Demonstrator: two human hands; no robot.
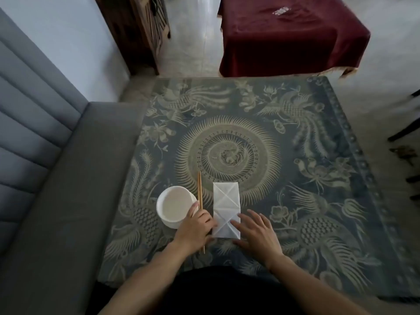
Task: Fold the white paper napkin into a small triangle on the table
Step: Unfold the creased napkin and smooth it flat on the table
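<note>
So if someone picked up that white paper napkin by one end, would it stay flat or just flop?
The creased white paper napkin would probably droop; it looks thin and lies flat on the patterned tablecloth. Its visible diagonal creases suggest it bends there first. It is likely very light, so a push from the left hand or right hand should slide it easily.

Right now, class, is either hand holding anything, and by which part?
The left hand touches the napkin at its near left edge; the right hand lies flat on its near right corner. Whether either grips it cannot be told.

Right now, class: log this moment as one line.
napkin: flat rectangle | left hand: near edge | right hand: near corner | triangle: not yet
</note>
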